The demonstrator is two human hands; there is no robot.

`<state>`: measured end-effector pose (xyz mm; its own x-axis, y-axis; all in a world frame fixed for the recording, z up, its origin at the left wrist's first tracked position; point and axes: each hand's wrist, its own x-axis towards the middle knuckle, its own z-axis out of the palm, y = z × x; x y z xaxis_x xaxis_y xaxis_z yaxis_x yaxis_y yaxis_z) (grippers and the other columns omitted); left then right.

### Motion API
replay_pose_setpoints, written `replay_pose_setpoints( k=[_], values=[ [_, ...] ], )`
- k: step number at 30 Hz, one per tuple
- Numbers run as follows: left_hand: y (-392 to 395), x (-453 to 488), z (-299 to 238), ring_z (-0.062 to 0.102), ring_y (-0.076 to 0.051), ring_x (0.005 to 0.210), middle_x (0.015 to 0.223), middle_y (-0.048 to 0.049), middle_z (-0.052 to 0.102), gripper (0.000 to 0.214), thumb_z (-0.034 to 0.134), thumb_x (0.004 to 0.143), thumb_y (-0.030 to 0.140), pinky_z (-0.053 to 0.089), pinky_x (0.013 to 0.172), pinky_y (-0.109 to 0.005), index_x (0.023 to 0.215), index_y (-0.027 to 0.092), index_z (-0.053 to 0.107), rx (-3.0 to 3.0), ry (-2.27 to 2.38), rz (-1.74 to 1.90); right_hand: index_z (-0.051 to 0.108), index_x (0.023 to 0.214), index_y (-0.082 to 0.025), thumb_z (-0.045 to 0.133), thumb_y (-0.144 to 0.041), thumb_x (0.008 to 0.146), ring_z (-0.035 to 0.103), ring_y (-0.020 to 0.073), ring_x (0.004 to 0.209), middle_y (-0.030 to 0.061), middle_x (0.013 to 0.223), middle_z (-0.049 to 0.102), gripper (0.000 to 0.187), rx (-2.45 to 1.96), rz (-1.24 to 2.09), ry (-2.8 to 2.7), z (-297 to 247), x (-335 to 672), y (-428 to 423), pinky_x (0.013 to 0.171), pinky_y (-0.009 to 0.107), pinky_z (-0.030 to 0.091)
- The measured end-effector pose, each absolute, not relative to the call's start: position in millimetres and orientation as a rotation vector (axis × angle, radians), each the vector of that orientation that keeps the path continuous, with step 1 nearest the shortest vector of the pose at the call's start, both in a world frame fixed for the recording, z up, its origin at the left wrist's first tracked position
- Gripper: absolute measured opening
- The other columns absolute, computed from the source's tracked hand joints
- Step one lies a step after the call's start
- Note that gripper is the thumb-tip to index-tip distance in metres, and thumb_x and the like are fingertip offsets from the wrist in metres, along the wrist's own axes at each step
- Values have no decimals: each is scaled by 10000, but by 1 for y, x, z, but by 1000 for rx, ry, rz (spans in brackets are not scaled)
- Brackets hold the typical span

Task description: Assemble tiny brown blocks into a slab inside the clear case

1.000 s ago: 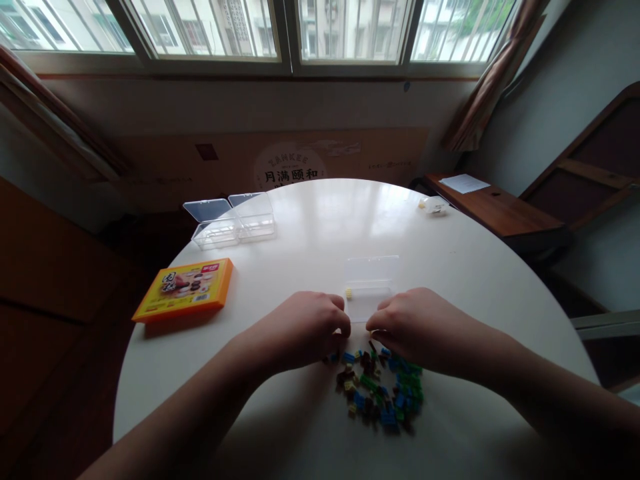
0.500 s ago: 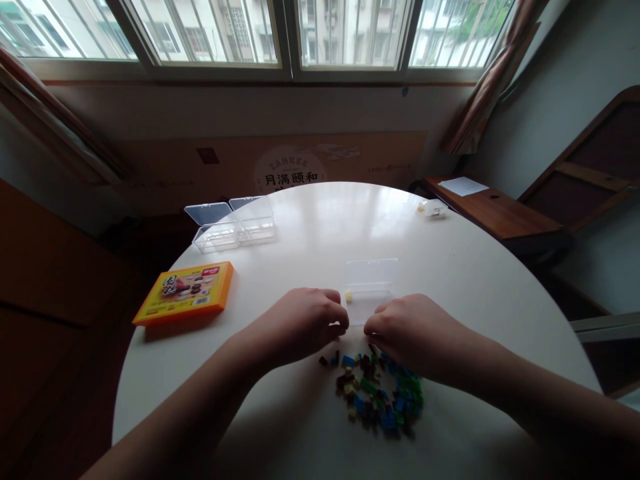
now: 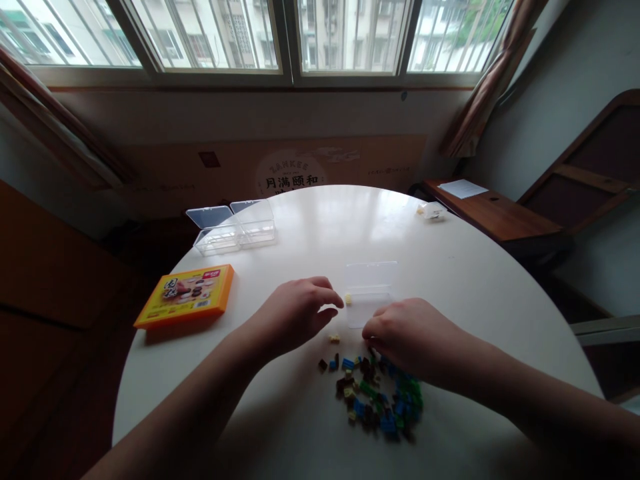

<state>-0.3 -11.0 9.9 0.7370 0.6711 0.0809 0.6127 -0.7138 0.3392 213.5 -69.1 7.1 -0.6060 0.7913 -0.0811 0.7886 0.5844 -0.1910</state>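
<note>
Bricks (image 3: 369, 389) lay loose toward the near edge of our round white table (image 3: 295, 260), and just beyond them sat the clear box (image 3: 367, 310), its lid open toward the far edge, a yellow piece (image 3: 349, 299) showing at its left end. Our left hand (image 3: 306, 307) hung just beside that end, thumb and forefinger well parted, nothing visible between them, with a pale piece (image 3: 334, 339) lying on the tabletop, between hand and heap. Over to our right hand (image 3: 403, 333): fingertips bunched by the box's near side, and whether they pinched anything, we couldn't tell! Clean work, we judged, called for light fingertip pinches, one piece at a time, a high right wrist so the heap didn't scatter, and fingers kept off that light box.
</note>
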Motion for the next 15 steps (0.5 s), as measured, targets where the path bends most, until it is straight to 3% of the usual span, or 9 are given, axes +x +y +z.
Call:
replay_pose_setpoints(
  k=[7,15],
  values=[
    [-10,0,3,668,-153,822,1030,-11,708,212,590,863,177,499,728,-266,963,273,750,2636,954,320,658,666,-209,557,-134,828,534,111,587,-23,668,660,205,-1375,283,-2697,8,218,-69,539,259,244],
    [-10,0,5,662,-144,778,980,-23,713,192,591,867,193,497,694,-256,941,260,755,2627,942,325,725,763,-246,578,-185,843,604,131,649,-18,727,710,178,-1410,342,-2678,15,223,-70,574,265,304]
  ],
)
